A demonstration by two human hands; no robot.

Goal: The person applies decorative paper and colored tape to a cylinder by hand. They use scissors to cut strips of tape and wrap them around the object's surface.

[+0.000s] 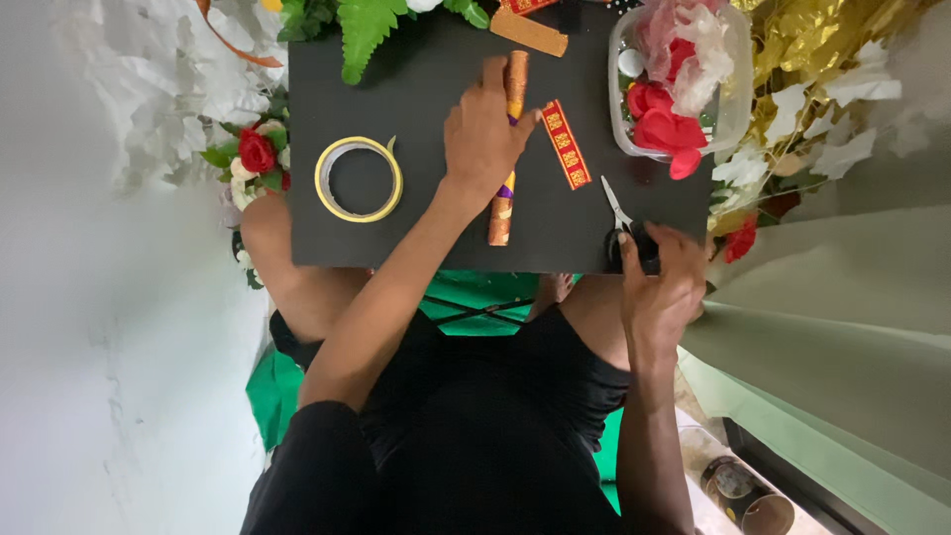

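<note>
Left hand (485, 134): laid palm-down, fingers loosely curled, over a long roll of orange-brown patterned ribbon (508, 149); the roll is pinned beneath it rather than wholly enclosed (a purple band shows at the thumb side).

Right hand (662, 287): closed about the black handles of a pair of scissors (624, 223), the blades pointing away from the person.

Black board (416, 89), serving as table and taken here as landmark: the ribbon roll is found at its middle, lying lengthwise from far edge to near edge. The scissors are found at its near right corner, the handles at the board's edge.

Roll of yellow tape (359, 178): flat on the board, left of the ribbon roll, well apart from it.

Red strip with gold pattern (566, 145): on the board, just right of the left hand.

Clear plastic container (728, 99): at the board's far right corner, holding red and pink petals.

Green fern leaf (365, 30): overlapping the board's far edge.

Red rose cluster (256, 154): just beyond the board's left edge.
</note>
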